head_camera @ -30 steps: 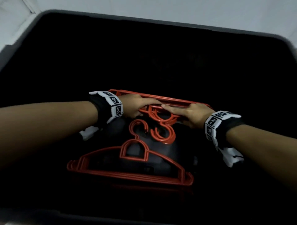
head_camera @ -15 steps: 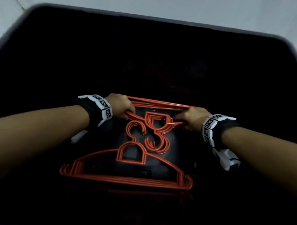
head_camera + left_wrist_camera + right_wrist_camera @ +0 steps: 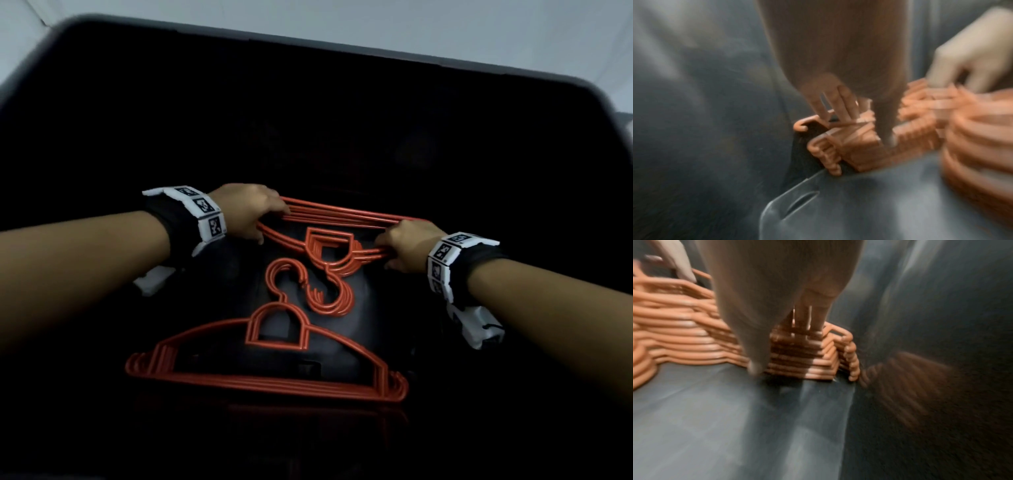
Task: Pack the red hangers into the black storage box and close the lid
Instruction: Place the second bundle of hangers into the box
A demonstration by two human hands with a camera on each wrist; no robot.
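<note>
Red hanger stack (image 3: 337, 224) sits low inside the black storage box (image 3: 102, 102), your left hand (image 3: 251, 214) and right hand (image 3: 406, 248) gripping its ends beside a settled stack (image 3: 267, 373). Likely next: seat it, let go, find the lid.

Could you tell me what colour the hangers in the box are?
Red-orange hangers, clearest in the head view.

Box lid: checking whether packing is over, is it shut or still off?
Off: the box is open on top, both hanger stacks visible inside. Lid not in view.
</note>
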